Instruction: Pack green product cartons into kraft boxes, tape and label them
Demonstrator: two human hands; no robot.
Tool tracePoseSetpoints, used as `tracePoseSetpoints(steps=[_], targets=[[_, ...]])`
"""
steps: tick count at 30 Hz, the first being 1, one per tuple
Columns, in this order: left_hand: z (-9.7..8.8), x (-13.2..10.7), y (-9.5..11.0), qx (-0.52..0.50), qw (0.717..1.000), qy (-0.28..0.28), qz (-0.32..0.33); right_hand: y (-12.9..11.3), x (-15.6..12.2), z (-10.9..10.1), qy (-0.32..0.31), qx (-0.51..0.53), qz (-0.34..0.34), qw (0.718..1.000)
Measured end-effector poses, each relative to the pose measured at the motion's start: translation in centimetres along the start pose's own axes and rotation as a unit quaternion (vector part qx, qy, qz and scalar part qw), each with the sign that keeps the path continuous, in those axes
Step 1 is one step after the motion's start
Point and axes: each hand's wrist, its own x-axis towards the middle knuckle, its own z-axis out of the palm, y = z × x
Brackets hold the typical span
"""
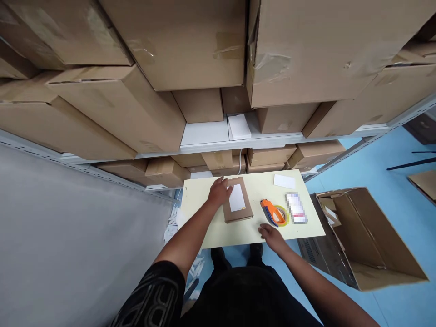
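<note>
- Scanning from the left, I saw a grey wall (68, 227) and white paper scraps (172, 225) on the floor beside the table's corner.
- A pale yellow table (211, 227) stood below shelves stacked with brown cartons (184, 45).
- My view showed the left hand (220, 191) laid flat, fingers spread, on the upper left corner of a flat brown parcel (238, 200). It pressed down on the parcel and gripped nothing.
- That parcel lay near the middle of the table, slightly left, with a white label (236, 198) stuck on its top face.
- I judged the parcel light and fairly stiff, thin cardboard that would slide easily on the smooth tabletop. The long edges looked like the best places to take hold, thumb on top and fingers underneath, keeping off the label.
- An orange tape dispenser (272, 212) with a yellowish roll lay just right of the parcel, not touching it.
- The right hand (270, 236) hovered at the table's front edge, just below the dispenser. Its fingers were loosely curled and it was empty.
- I judged the dispenser rigid and easy to grip by its handle, though its cutting end would call for care.
- A white card (284, 181) lay near the far edge, and a small blurred packet (295, 208) sat right of the dispenser.
- Farthest right, an open cardboard box (371, 236) lay tipped on the blue floor.
</note>
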Motion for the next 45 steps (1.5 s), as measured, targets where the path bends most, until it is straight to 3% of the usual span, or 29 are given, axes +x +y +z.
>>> tracePoseSetpoints(steps=[3,6,9,12,16,18,21,24,27,31,35,40,45], targets=[[-0.5,2.3,-1.2,-0.033,0.997,-0.059,-0.021,-1.0,-0.7,3.7,-0.099,0.155,0.067,0.981],[0.1,1.2,-2.0,-0.042,0.996,-0.070,-0.040,-3.0,0.6,5.6,-0.067,0.189,0.084,0.976],[1.2,-2.9,-2.8,-0.039,0.994,-0.044,-0.096,-5.5,2.7,5.1,0.018,0.053,0.068,0.996],[2.5,-8.3,-3.6,-0.078,0.983,-0.010,-0.168,-7.5,4.2,3.4,0.068,-0.134,0.004,0.989],[3.0,-12.9,-4.9,-0.198,0.958,-0.088,-0.189,-8.6,5.1,1.6,0.074,-0.229,-0.016,0.970],[2.4,-12.8,-5.7,-0.244,0.939,-0.115,-0.213,-8.7,5.5,1.1,0.079,-0.226,-0.012,0.971],[1.3,-10.4,-6.3,-0.275,0.924,-0.109,-0.244,-8.8,6.3,0.9,0.091,-0.198,-0.004,0.976],[1.0,-7.7,-5.7,-0.305,0.910,-0.118,-0.256,-9.4,7.1,1.2,0.077,-0.188,0.004,0.979],[1.2,-6.6,-4.5,-0.319,0.906,-0.112,-0.257,-10.4,7.3,1.2,0.078,-0.192,0.002,0.978],[0.9,-7.8,-3.5,-0.342,0.908,-0.053,-0.236,-11.3,6.1,0.6,0.109,-0.161,-0.038,0.980],[1.0,-10.3,-3.5,-0.404,0.887,0.017,-0.221,-10.4,3.9,0.4,0.130,-0.095,-0.117,0.980],[2.6,-12.6,-3.4,-0.428,0.880,0.029,-0.206,-8.0,2.5,1.5,0.125,-0.068,-0.148,0.979],[3.1,-12.9,-3.8,-0.457,0.869,0.014,-0.188,-7.9,2.3,1.7,0.125,-0.066,-0.137,0.980]])
